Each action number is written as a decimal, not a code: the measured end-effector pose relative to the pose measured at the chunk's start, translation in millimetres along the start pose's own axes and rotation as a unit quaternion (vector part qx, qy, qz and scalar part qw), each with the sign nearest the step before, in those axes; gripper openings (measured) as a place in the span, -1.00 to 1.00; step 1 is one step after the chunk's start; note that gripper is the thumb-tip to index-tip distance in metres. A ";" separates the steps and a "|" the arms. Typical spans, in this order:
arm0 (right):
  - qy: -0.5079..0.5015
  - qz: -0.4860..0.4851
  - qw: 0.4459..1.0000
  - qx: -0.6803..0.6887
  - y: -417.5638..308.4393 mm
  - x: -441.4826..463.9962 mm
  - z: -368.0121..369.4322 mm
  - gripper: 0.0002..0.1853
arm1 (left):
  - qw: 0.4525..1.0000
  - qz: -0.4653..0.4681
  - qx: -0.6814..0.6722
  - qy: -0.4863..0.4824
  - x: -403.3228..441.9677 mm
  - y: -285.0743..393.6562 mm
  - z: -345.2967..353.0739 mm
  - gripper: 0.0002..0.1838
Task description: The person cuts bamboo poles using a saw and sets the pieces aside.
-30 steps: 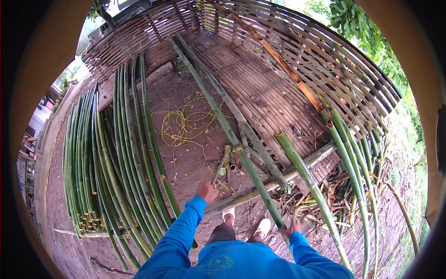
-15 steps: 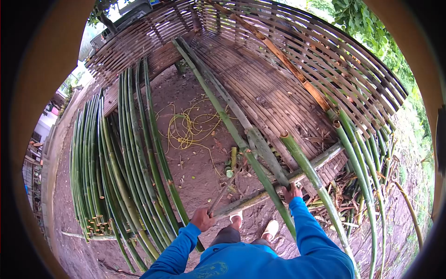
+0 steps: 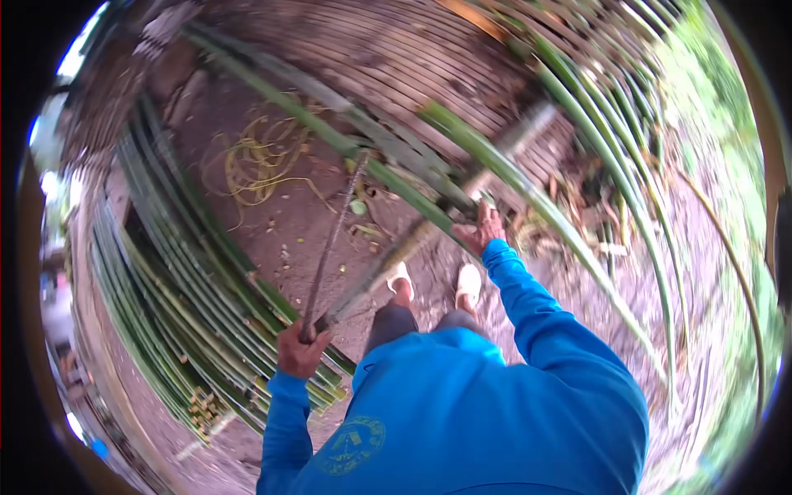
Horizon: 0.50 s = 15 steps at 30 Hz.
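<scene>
My left hand (image 3: 301,351) is closed around the lower end of a long thin dark rod (image 3: 332,235), which looks like a steel bar. The rod slants up and away, its far tip overlapping a green bamboo pole (image 3: 318,125) in view. Close to that fist is the near end of a crosswise bamboo pole (image 3: 384,268); whether they touch is unclear. My right hand (image 3: 483,229) lies with fingers stretched and apart at the near ends of the green pole and a split greyish bamboo length (image 3: 400,140).
Many cut bamboo poles (image 3: 190,272) lie stacked on the left. A tangled yellow rope (image 3: 262,165) is on the dirt ground. A slatted bamboo platform (image 3: 371,49) stands ahead. Another green pole (image 3: 528,186) slants past my right, with more poles (image 3: 615,148) and dry scraps (image 3: 569,210) beyond.
The view has tilted down and turned. My left hand has moved left with the rod, now showing much longer. My right hand has gone from gripping to stretched fingers.
</scene>
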State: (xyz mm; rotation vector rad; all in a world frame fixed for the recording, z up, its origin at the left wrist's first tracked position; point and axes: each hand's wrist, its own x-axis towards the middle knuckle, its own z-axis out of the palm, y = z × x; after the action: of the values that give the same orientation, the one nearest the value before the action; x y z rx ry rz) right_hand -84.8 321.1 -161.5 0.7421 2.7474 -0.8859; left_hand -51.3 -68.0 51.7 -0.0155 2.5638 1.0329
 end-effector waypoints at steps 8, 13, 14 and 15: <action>-0.193 0.028 0.976 -0.094 42.4 -41.0 11.3 -0.54 | 0.993 0.021 -0.010 -0.113 -7.5 47.4 52.7 -0.68; -0.172 0.000 0.982 -0.082 51.1 -14.6 0.7 -0.66 | 0.988 0.088 0.039 -0.119 13.7 39.2 107.4 -0.81; -0.181 -0.004 0.979 -0.092 48.2 -12.2 1.4 -0.68 | 0.985 0.107 0.057 -0.120 20.8 29.7 117.1 -0.83; -0.189 0.020 0.977 -0.094 41.8 -13.4 -3.1 -0.69 | 0.982 0.126 0.075 -0.120 26.2 26.0 122.8 -0.85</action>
State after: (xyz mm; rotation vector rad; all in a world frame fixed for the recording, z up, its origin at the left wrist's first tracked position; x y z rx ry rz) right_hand -52.2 346.8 -176.2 0.5280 2.4259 -0.6656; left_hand -37.9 36.7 -21.1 0.4573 2.4543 0.8631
